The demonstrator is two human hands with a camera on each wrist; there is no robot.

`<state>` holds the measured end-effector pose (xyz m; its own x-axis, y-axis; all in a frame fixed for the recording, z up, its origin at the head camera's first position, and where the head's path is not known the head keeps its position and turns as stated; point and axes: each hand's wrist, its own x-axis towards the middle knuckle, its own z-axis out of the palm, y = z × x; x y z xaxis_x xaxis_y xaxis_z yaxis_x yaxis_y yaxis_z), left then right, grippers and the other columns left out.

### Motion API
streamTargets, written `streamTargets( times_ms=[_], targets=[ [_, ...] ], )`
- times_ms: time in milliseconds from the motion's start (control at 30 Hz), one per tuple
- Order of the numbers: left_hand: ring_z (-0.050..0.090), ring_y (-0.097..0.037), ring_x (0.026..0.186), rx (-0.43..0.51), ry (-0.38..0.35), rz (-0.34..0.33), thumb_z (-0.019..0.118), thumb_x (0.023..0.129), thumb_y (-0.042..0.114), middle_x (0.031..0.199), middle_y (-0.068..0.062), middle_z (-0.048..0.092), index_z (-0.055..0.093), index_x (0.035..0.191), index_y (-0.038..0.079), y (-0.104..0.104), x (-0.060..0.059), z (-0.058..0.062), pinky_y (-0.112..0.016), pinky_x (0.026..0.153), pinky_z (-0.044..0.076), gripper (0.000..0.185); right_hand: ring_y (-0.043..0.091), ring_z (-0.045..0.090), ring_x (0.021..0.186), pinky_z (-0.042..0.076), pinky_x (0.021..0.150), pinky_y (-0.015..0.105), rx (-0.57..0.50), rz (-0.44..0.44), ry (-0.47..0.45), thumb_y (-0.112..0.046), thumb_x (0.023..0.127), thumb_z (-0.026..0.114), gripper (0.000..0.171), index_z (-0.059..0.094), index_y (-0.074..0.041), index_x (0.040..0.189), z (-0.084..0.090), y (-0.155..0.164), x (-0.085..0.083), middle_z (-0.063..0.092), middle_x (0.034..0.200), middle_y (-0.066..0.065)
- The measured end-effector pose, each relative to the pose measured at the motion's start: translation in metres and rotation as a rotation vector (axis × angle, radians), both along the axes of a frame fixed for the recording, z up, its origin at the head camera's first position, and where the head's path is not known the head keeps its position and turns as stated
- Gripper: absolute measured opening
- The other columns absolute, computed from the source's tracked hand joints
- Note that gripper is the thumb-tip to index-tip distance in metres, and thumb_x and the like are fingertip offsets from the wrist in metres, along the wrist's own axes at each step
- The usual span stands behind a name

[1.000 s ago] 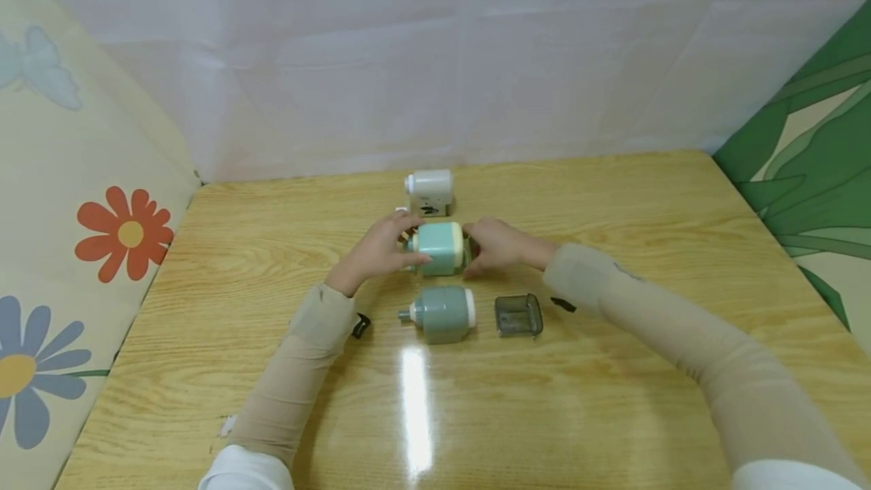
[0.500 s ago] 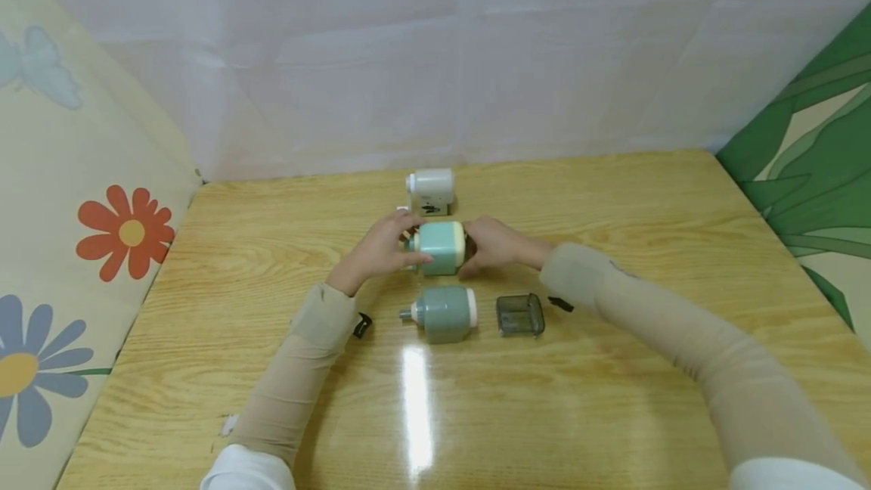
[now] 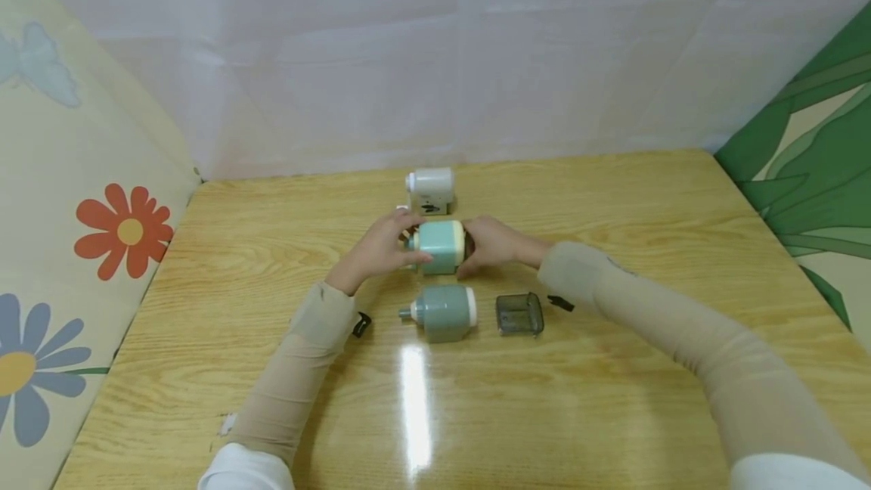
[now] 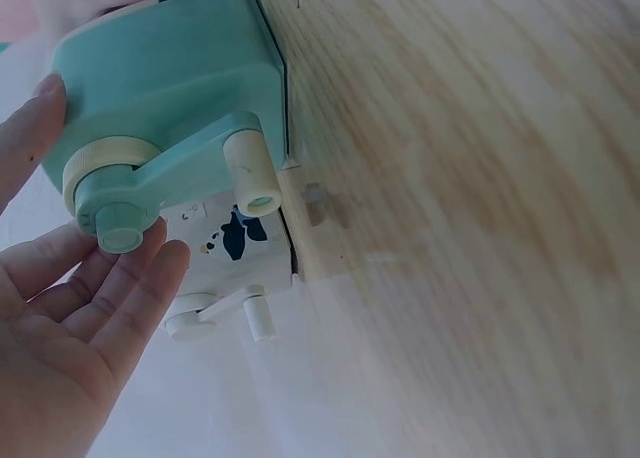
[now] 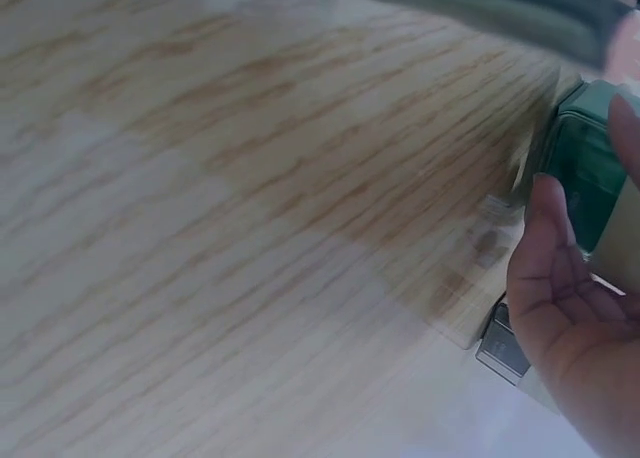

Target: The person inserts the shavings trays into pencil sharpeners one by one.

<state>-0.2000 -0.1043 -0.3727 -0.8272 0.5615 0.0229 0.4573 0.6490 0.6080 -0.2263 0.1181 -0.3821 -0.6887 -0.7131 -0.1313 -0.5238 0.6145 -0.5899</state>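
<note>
A teal crank pencil sharpener with a cream band sits on the table between both hands. My left hand holds its crank end, thumb along the near side; in the left wrist view the fingers curl below the crank hub. At the opposite end my right hand grips around the see-through green shavings drawer, which the hand mostly hides in the head view. A darker green pencil sharpener stands nearer to me. Behind the teal one is a grey-white pencil sharpener.
A smoky clear shavings drawer lies to the right of the dark green sharpener. Small black pieces lie on the table, one by the right sleeve, another by the left. A pale wall stands behind the table.
My right hand has shifted slightly left, and the drawer edge that showed beyond the cream band is now closer in against the teal sharpener. My left hand stays in place.
</note>
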Motion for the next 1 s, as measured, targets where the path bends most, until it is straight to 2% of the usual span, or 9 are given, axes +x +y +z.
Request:
streamTargets(
  times_ms=[167,367,533,667,800,900,1000],
  targets=[
    [0.035,-0.036,0.125,0.0,0.009,-0.001,0.073,0.077,0.029,0.133,-0.022,0.042,0.047,0.128,-0.003,0.001,0.0,0.001,-0.046,0.103,0.03,0.066,0.017,0.055,0.071,0.048,0.062,0.028,-0.005,-0.012,-0.01,-0.019,0.062,0.084,0.055,0.057,0.003,0.105,-0.001,0.0,-0.001,0.062,0.083,0.007],
    [0.053,-0.027,0.103,0.002,0.022,-0.017,0.073,0.077,0.028,0.122,-0.017,0.052,0.048,0.127,-0.004,0.002,-0.001,0.002,-0.039,0.09,0.045,0.065,0.019,0.056,0.074,0.049,0.065,0.029,-0.019,-0.018,-0.021,-0.017,0.061,0.084,0.056,0.057,0.004,0.105,-0.001,0.001,-0.001,0.062,0.086,0.008],
    [0.054,-0.024,0.1,-0.005,0.019,-0.019,0.073,0.077,0.029,0.118,-0.016,0.054,0.048,0.127,-0.003,0.003,-0.001,0.001,-0.037,0.087,0.046,0.064,0.018,0.056,0.073,0.048,0.064,0.029,-0.019,-0.01,-0.022,-0.017,0.061,0.084,0.056,0.057,0.004,0.106,-0.003,0.001,-0.002,0.062,0.085,0.008],
    [0.054,-0.025,0.101,0.0,0.022,-0.013,0.073,0.077,0.029,0.12,-0.016,0.053,0.047,0.128,-0.003,0.003,-0.001,0.001,-0.037,0.087,0.046,0.065,0.02,0.057,0.077,0.049,0.068,0.031,-0.046,0.001,-0.04,-0.012,0.063,0.082,0.059,0.054,0.006,0.112,-0.004,0.004,-0.002,0.062,0.09,0.011],
    [0.046,-0.032,0.115,-0.015,0.03,-0.009,0.072,0.078,0.031,0.129,-0.019,0.047,0.046,0.129,-0.001,0.003,0.0,0.002,-0.042,0.097,0.039,0.066,0.022,0.059,0.079,0.052,0.07,0.03,-0.075,0.008,-0.072,-0.005,0.066,0.078,0.057,0.051,0.01,0.114,-0.005,0.008,-0.001,0.063,0.09,0.014],
    [0.041,-0.034,0.121,-0.042,0.036,-0.006,0.071,0.079,0.033,0.132,-0.02,0.044,0.045,0.13,-0.001,0.003,0.001,0.003,-0.044,0.101,0.034,0.066,0.024,0.061,0.079,0.053,0.071,0.03,-0.066,0.022,-0.084,-0.003,0.069,0.075,0.053,0.051,0.011,0.114,-0.004,0.011,0.0,0.064,0.089,0.015],
    [0.045,-0.032,0.116,-0.052,0.039,-0.013,0.069,0.08,0.034,0.132,-0.019,0.044,0.042,0.133,-0.001,0.0,0.004,0.004,-0.044,0.098,0.037,0.068,0.024,0.062,0.08,0.053,0.073,0.032,-0.04,0.051,-0.08,-0.004,0.072,0.072,0.054,0.048,0.012,0.118,-0.004,0.015,0.0,0.064,0.088,0.014]
  ],
)
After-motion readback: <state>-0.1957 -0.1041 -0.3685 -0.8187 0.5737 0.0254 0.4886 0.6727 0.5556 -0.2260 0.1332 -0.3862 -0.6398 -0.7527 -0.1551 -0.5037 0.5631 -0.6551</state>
